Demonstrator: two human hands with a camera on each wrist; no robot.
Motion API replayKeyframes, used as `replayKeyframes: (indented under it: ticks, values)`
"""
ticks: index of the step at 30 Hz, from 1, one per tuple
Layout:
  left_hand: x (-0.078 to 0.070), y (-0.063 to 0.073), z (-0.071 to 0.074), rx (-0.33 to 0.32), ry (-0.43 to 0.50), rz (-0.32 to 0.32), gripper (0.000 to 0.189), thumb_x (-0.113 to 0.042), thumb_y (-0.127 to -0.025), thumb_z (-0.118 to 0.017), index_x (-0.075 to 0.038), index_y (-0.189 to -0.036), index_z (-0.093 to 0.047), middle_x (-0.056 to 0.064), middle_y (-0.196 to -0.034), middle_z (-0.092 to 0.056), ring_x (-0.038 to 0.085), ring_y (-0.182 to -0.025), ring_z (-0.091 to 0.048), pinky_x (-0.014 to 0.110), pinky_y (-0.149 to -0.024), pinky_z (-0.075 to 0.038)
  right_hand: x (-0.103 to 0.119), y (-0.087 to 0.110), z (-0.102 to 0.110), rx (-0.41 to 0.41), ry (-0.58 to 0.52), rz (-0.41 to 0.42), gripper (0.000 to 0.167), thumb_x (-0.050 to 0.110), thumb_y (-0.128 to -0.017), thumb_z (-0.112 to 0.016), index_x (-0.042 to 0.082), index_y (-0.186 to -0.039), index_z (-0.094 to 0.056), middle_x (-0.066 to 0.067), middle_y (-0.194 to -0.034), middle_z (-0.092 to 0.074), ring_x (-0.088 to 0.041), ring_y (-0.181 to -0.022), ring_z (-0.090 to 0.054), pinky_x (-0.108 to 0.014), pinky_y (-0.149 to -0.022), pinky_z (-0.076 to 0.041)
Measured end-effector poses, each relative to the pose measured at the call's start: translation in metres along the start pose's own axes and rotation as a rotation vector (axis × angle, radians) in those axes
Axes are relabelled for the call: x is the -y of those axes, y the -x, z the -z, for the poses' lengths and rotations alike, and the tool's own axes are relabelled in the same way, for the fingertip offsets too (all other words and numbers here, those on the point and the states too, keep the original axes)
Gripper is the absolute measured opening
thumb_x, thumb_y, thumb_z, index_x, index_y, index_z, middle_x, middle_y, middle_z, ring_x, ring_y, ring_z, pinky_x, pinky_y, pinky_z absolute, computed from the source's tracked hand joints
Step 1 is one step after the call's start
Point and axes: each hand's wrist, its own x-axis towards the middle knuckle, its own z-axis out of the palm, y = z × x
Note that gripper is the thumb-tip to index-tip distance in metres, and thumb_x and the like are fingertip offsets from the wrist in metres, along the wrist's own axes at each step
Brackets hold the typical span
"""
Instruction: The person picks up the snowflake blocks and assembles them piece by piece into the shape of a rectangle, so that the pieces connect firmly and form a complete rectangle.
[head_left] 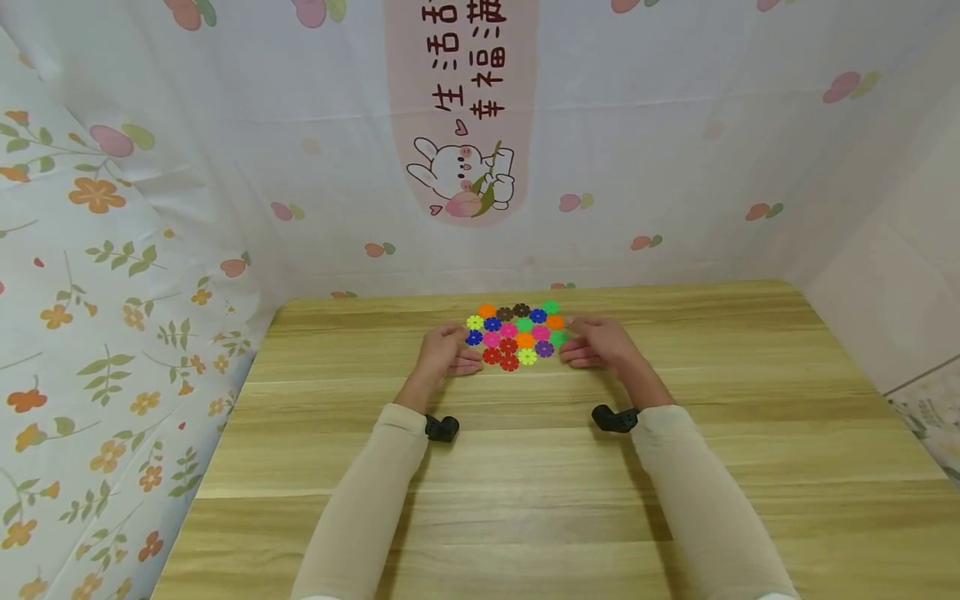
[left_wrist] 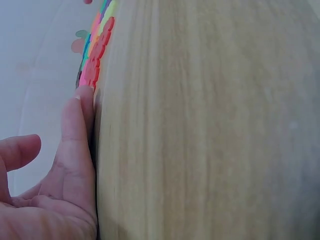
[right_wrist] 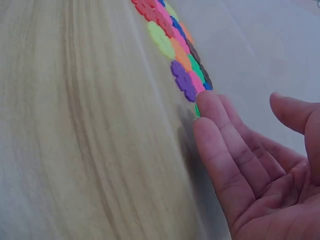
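A flat cluster of colourful flower-shaped plastic discs (head_left: pixel 508 331) lies on the table in the head view, in red, pink, orange, yellow, green, blue, purple and brown. At its left side rests my left hand (head_left: pixel 442 352), palm inward, fingertips right at the edge discs. My right hand (head_left: pixel 600 342) lies along the opposite side, its fingertips at the green disc (head_left: pixel 558 338). In the left wrist view, extended fingers (left_wrist: pixel 75 120) reach toward the red discs (left_wrist: pixel 102 42). The right wrist view shows fairly straight fingers (right_wrist: pixel 220 150) beside a purple disc (right_wrist: pixel 183 81), thumb held apart.
The wooden table (head_left: pixel 525 483) extends on all sides of the discs. Behind it hangs a patterned cloth (head_left: pixel 637 167) with a rabbit drawing, and a floral cloth (head_left: pixel 97 333) borders the left. Each wrist wears a black camera mount (head_left: pixel 442 428).
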Motion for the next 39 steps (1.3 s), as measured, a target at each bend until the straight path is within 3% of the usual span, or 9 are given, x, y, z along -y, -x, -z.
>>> replayKeyframes:
  ticks: [5, 11, 24, 39]
  values:
    - [-0.002, 0.002, 0.001, 0.008, 0.0, 0.029, 0.042, -0.018, -0.102, -0.052, -0.009, -0.142, -0.047, 0.026, -0.095, -0.071, 0.027, -0.067, -0.072, 0.037, -0.066, -0.06, -0.007, -0.006, -0.003, 0.012, 0.025, -0.009, 0.059, 0.037, -0.101, -0.052, 0.005, -0.148, -0.038, -0.006, -0.084, -0.073, -0.018, -0.074, -0.073, -0.032, -0.07, -0.06]
    - [0.002, -0.003, -0.003, -0.014, -0.048, 0.038, 0.041, -0.015, -0.099, -0.056, -0.011, -0.139, -0.05, 0.017, -0.079, -0.072, 0.022, -0.057, -0.07, 0.031, -0.056, -0.059, -0.013, -0.005, -0.007, -0.004, 0.045, 0.016, 0.049, 0.028, -0.101, -0.054, 0.006, -0.145, -0.045, -0.004, -0.078, -0.072, -0.014, -0.067, -0.072, -0.029, -0.065, -0.06]
    - [0.002, -0.001, -0.012, -0.075, -0.116, -0.009, 0.043, -0.005, -0.096, -0.058, -0.012, -0.138, -0.053, 0.016, -0.069, -0.07, 0.02, -0.049, -0.067, 0.026, -0.047, -0.055, -0.017, -0.007, -0.011, -0.044, 0.069, 0.051, 0.047, 0.015, -0.094, -0.064, 0.004, -0.138, -0.049, -0.001, -0.072, -0.07, -0.012, -0.06, -0.069, -0.026, -0.059, -0.059]
    - [0.003, -0.004, -0.019, -0.181, -0.164, -0.046, 0.037, 0.001, -0.094, -0.059, -0.011, -0.129, -0.059, 0.015, -0.067, -0.069, 0.019, -0.045, -0.064, 0.025, -0.043, -0.054, -0.008, -0.006, -0.02, -0.086, 0.126, 0.024, 0.041, 0.008, -0.093, -0.063, 0.004, -0.132, -0.051, -0.004, -0.068, -0.065, -0.014, -0.05, -0.062, -0.028, -0.054, -0.058]
